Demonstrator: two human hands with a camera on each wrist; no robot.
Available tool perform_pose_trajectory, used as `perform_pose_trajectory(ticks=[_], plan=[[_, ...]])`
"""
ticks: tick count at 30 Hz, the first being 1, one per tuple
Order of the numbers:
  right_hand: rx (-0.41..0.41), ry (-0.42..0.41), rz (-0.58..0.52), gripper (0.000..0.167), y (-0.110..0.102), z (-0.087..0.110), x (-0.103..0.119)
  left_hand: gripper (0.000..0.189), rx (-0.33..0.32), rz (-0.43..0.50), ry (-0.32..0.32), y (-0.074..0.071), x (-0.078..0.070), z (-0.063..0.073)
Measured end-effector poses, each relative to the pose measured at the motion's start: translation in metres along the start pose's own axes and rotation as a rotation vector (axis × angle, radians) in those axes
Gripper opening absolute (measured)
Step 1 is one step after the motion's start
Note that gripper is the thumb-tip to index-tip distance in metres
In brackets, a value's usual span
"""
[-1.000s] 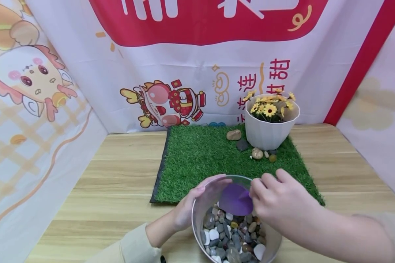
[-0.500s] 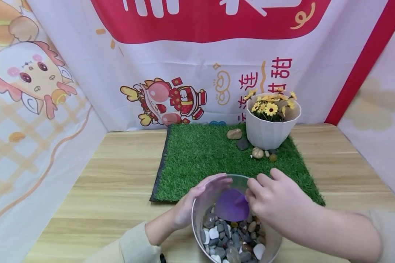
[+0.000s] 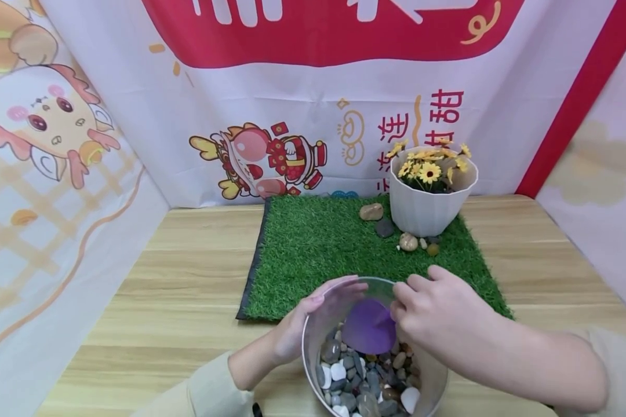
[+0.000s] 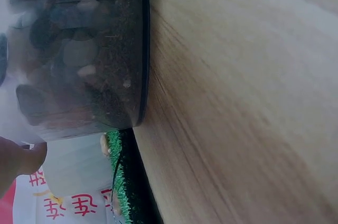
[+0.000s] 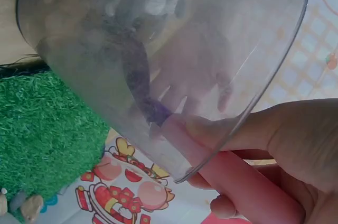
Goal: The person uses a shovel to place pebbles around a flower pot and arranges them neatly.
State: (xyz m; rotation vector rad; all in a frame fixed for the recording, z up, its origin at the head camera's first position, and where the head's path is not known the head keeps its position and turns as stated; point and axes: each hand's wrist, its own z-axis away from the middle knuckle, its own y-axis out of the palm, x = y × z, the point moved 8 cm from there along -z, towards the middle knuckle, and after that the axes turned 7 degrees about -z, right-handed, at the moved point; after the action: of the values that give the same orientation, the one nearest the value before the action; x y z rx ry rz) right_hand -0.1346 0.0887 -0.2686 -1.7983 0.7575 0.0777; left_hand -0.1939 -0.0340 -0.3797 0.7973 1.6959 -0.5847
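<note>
A clear round container (image 3: 434, 382) stands at the table's front, holding several grey, white and brown pebbles (image 3: 352, 376). In the left wrist view, dark soil-like matter shows through its lower wall (image 4: 79, 71). My left hand (image 3: 292, 333) rests against the container's outer left side; its extended fingers show through the wall in the right wrist view. At the right rim, my right hand (image 3: 443, 315) grips the pink handle (image 5: 232, 182) of a small trowel. The trowel's purple blade (image 3: 367, 327) is inside the container, its lower edge over the pebbles; contact with them is unclear.
Behind the container lies a green turf mat (image 3: 313, 249) on the wooden table (image 3: 188, 272). A white pot (image 3: 428, 211) of yellow flowers stands at its back right, with several stones (image 3: 371, 212) around it. Printed cloth walls (image 3: 318, 87) enclose the back and sides.
The trowel blade has shifted slightly left and down inside the container, the right hand moving left with it, mostly in the first half second. The left hand stays against the container.
</note>
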Motion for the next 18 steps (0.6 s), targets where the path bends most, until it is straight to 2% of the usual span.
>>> perform_pose_trajectory(ticks=[1,4,6,9,11,15,17,18], plan=[[0.012,0.005,-0.009,0.021,0.001,0.0,-0.002,0.064,0.0,0.002,-0.004,0.0,0.0,0.0],[-0.018,0.017,-0.011,0.02,-0.003,-0.001,0.002,0.064,0.0,0.0,-0.001,0.0,0.0,0.0],[-0.06,0.018,0.028,0.004,-0.005,-0.002,0.01,0.064,0.0,-0.005,0.008,0.0,-0.001,0.0],[-0.105,0.016,0.085,0.027,-0.006,-0.003,0.022,0.063,0.003,0.003,0.024,0.0,-0.001,0.0],[-0.099,0.012,0.095,0.03,-0.004,-0.005,0.024,0.063,0.007,0.018,0.031,0.001,-0.002,0.0],[0.014,0.036,0.044,0.009,0.009,-0.005,0.013,0.063,0.007,0.04,0.027,0.001,0.0,0.0],[0.092,0.048,-0.006,0.02,0.015,-0.002,0.005,0.064,0.009,0.04,0.03,0.001,0.001,0.0],[0.128,0.051,-0.028,0.021,0.018,-0.001,0.003,0.064,0.011,0.042,0.03,0.001,0.002,-0.001]])
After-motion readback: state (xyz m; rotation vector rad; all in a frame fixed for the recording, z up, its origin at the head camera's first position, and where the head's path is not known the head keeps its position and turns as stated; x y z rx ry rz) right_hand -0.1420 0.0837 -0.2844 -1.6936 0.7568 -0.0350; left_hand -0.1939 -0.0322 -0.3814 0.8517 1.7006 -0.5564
